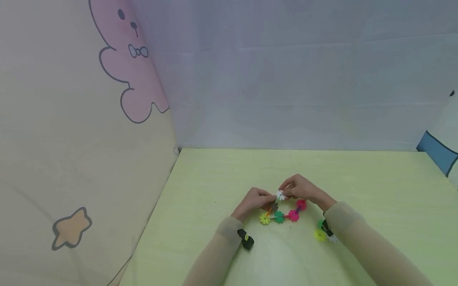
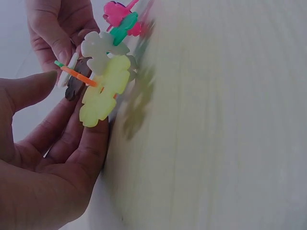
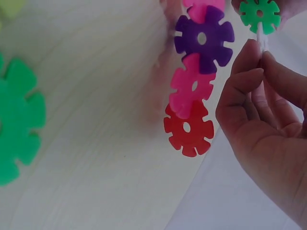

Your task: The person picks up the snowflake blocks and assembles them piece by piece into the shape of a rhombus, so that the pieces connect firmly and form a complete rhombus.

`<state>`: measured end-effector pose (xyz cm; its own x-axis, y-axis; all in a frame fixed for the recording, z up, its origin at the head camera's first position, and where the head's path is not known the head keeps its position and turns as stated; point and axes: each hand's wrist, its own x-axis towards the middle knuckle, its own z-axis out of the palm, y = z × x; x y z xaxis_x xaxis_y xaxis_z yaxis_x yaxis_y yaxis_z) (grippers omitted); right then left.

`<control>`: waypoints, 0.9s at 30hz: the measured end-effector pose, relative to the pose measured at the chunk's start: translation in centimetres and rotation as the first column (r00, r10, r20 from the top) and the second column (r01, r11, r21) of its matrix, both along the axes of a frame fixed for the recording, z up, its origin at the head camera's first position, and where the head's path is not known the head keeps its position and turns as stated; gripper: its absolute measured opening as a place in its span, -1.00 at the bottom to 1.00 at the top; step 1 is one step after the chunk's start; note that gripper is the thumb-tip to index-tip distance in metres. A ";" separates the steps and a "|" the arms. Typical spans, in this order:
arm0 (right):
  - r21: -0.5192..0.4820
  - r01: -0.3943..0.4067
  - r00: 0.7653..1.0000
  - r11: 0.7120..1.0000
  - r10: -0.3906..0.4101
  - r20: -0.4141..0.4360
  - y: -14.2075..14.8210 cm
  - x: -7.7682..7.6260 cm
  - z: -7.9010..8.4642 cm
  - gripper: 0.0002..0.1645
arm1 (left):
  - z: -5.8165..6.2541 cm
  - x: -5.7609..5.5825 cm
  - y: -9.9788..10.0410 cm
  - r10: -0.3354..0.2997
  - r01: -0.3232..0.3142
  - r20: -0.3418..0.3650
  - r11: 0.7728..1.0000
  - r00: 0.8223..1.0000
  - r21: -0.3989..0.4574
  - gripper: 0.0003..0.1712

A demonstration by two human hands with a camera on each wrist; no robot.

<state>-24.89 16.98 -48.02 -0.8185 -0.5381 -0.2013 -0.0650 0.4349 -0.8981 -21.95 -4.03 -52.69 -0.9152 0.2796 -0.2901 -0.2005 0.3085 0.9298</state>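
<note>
A chain of slotted snowflake discs curves over the table, with a yellow disc point(image 1: 264, 218), a green disc point(image 1: 279, 217) and a pink disc point(image 1: 294, 215) along its near side. Its right end, in the right wrist view, runs through a purple disc point(image 3: 204, 39) to a red disc point(image 3: 188, 128). My left hand point(image 1: 255, 201) holds the chain's left end, around a dark brown disc point(image 2: 78, 79) beside an orange disc point(image 2: 79, 75). Between thumb and fingers my right hand point(image 1: 299, 186) pinches a white disc point(image 1: 280, 195), which meets a green disc point(image 3: 259, 15) at the left hand.
Loose discs, including a yellow one point(image 1: 320, 235) and a white one point(image 1: 332, 238), lie near the right sleeve, partly covered by it. The pale table point(image 1: 214, 171) meets a curtain point(image 1: 297, 99) at its back edge and a printed wall point(image 1: 89, 159) on the left.
</note>
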 end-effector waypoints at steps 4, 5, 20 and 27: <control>0.009 -0.001 1.000 1.000 0.001 0.000 -0.2 -0.1 -0.2 -0.84 | 0.0 -0.2 0.4 0.005 -0.005 -0.003 1.000 1.000 0.030 -0.80; 0.013 -0.001 1.000 1.000 0.001 -0.003 -0.3 -0.1 -0.3 -0.84 | 0.0 -0.2 0.5 0.007 -0.007 -0.003 0.999 1.000 0.037 -0.80; 0.058 0.008 0.998 0.998 -0.004 -0.063 -0.6 0.1 0.0 -0.82 | 0.1 -0.6 1.0 0.086 -0.086 0.001 0.996 0.996 0.034 -0.86; 0.118 0.085 0.983 0.989 -0.064 -0.174 1.3 0.8 0.7 -0.72 | 0.0 -0.6 1.1 0.098 -0.098 -0.013 0.995 0.995 0.006 -0.85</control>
<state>-24.04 18.31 -47.29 -0.8834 -0.4536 -0.1181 -0.1742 0.5516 -0.8157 -22.59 -2.96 -52.66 -0.9420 0.1896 -0.2771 -0.2177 0.2832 0.9340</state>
